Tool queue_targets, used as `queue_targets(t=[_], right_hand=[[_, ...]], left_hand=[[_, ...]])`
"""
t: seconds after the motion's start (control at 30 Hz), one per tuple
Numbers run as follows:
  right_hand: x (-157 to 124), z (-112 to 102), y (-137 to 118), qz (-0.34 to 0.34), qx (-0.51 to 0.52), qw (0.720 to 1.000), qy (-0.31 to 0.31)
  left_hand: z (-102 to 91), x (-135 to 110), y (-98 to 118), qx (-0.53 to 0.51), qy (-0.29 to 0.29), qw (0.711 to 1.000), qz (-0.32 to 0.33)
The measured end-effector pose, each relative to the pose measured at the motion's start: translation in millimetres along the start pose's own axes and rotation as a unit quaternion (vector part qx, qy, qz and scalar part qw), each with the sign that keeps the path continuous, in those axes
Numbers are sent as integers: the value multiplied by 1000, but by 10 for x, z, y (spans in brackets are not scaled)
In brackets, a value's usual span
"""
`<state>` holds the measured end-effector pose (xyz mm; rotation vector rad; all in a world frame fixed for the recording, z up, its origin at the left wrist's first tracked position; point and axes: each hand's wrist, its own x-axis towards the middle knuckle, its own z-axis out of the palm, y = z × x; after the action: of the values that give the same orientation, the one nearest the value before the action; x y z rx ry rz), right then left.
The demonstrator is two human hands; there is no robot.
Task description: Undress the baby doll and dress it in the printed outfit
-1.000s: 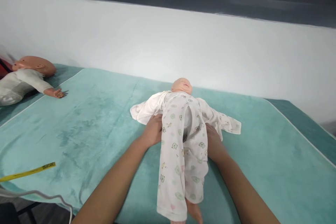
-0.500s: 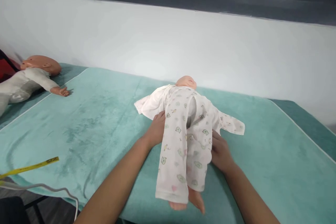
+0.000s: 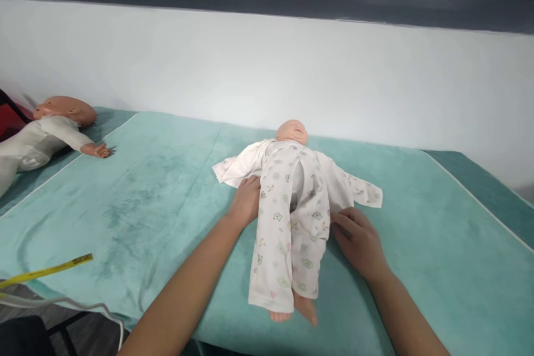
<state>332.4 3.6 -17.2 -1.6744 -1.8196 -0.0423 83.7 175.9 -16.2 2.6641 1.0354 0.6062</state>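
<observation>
A baby doll [image 3: 291,130] lies on its back, head toward the wall and feet toward me. It wears a white long-sleeved shirt [image 3: 340,186] with spread sleeves. White baby pants [image 3: 273,233] with small animal prints cover its legs, and the bare feet stick out at the hems. At the pants' left side, my left hand [image 3: 246,203] has closed fingers, their tips partly hidden by the cloth. My right hand [image 3: 359,239] pinches the pants' right edge near the hip between thumb and fingers.
A green cloth [image 3: 162,194] covers the table, with a white wall behind. At the far left lies a second doll [image 3: 45,133] in a pale suit. A yellow tape strip [image 3: 50,270] and a white cable [image 3: 79,304] are at the near-left edge.
My right hand has drawn slightly outward and more of its thumb and fingers shows. The pants' legs have shifted a little. My left hand stays at the left side.
</observation>
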Motion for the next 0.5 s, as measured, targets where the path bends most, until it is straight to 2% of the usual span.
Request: queue_targets(t=[0.07,0.17,0.4,0.5], right_hand=[[4,33,42,2,-70,998,3],[-18,1,89,-24,-115,993,4],[-254,-337,114,-109,-202,972,57],[-438,-393,119,-121,-191,974,20]], left_hand=[[-20,-37,-4,6,7,1000,16],[-61,-165,6,7,26,998,49],[-189,-718,142,23,110,987,117],[-246,-921,223,42,93,983,153]])
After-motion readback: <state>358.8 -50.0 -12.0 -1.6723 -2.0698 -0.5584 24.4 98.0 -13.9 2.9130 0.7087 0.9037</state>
